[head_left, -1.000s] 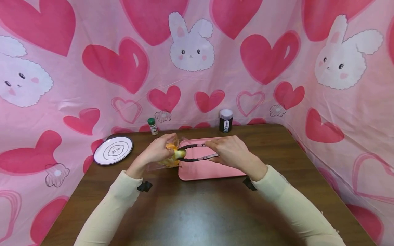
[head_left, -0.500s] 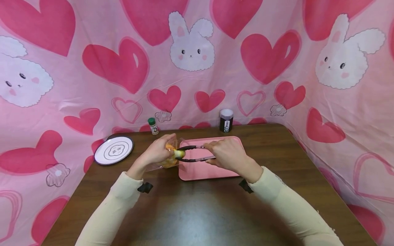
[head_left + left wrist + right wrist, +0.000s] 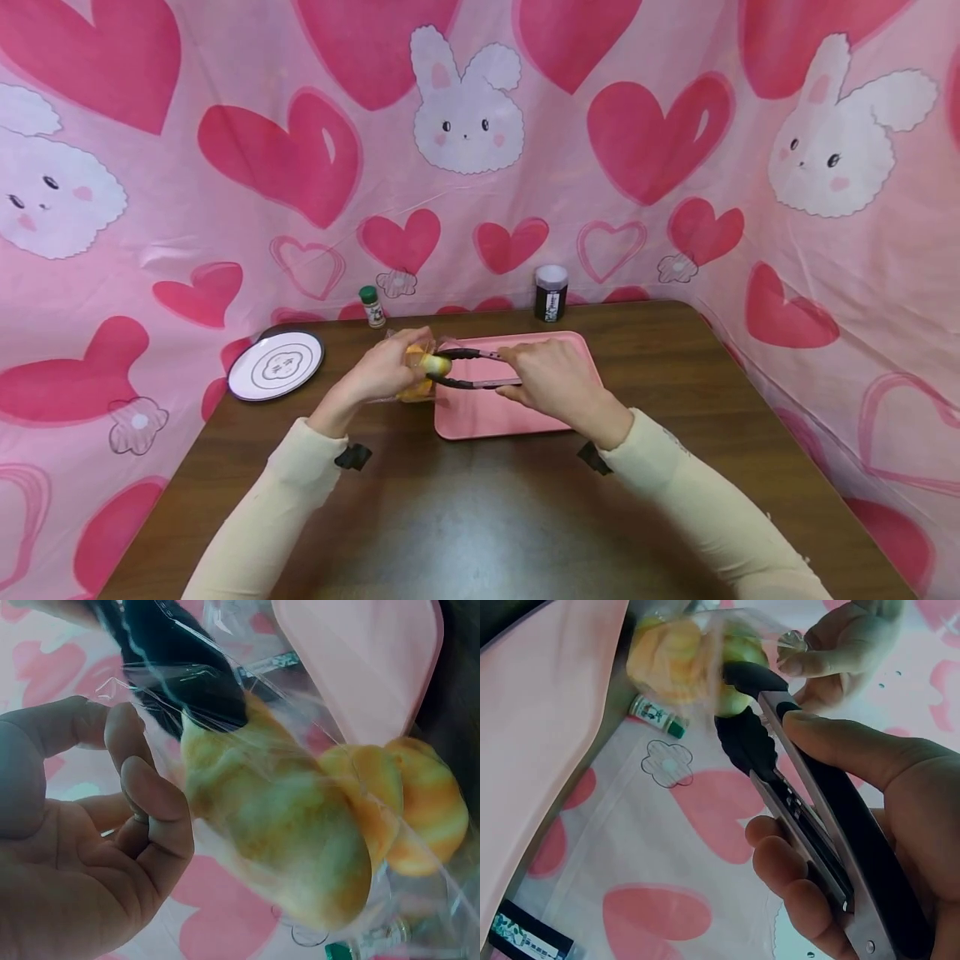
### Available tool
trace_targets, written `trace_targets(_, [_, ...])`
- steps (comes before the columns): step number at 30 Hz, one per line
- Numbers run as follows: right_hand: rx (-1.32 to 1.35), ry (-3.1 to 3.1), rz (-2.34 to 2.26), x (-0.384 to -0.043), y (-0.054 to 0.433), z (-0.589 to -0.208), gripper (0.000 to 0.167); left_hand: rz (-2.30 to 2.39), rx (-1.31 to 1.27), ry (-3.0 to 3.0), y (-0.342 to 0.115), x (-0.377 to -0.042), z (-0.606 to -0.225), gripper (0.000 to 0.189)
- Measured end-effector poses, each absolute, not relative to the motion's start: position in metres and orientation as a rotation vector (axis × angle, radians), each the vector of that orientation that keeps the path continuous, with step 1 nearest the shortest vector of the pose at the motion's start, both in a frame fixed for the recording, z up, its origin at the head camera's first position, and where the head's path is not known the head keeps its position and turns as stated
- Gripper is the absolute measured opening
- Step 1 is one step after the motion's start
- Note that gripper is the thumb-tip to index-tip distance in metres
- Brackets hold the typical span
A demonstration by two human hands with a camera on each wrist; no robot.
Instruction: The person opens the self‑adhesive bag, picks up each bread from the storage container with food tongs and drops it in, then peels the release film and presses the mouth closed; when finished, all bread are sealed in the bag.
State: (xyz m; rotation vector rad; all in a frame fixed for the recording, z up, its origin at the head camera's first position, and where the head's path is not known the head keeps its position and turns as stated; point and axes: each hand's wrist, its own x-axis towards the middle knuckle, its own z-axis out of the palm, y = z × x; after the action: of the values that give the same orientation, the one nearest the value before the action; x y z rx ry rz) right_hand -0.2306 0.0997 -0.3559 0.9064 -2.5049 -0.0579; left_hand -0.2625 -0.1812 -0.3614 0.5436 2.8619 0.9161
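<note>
My left hand (image 3: 382, 367) pinches the rim of a clear plastic bag (image 3: 761, 622), which holds several golden bread rolls. In my right hand (image 3: 558, 379) is a pair of metal tongs (image 3: 840, 802) with black tips. Those tips reach in at the bag's mouth and lie either side of one long roll (image 3: 281, 817), touching its near end in the left wrist view. More rolls (image 3: 427, 810) sit beyond it, seen through the plastic. The bag hangs at the left end of a pink tray (image 3: 510, 421).
A white plate with a dark rim (image 3: 243, 379) lies at the left of the brown table (image 3: 480, 517). Along the back stand a green-capped shaker (image 3: 372, 308) and a dark jar with a pale lid (image 3: 551, 296). A pink patterned cloth (image 3: 465, 200) hangs close behind.
My right hand has shifted left with the tongs, and their tips have moved slightly further left and up about the roll. The left hand has stayed almost in place.
</note>
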Motion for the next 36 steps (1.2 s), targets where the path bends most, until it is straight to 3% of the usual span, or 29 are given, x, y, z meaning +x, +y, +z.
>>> trace_targets(8, [0.836, -2.546, -0.033, -0.230, 0.098, -0.357, 0.035, 0.889, 0.522, 2.904, -0.185, -0.263, -0.360, 0.074])
trace_targets(14, [0.886, -2.533, -0.020, -0.229, 0.092, -0.360, 0.042, 0.928, 0.622, 2.868, -0.184, -0.263, -0.363, 0.076])
trace_targets(21, [0.882, -2.588, 0.038, -0.234, 0.097, -0.360, 0.050, 0.961, 0.488, 2.886, -0.193, -0.262, -0.361, 0.077])
trace_targets(36, [0.827, -2.724, 0.416, -0.236, 0.143, -0.348, 0.068, 0.945, 0.467, 2.883, -0.195, -0.263, -0.358, 0.076])
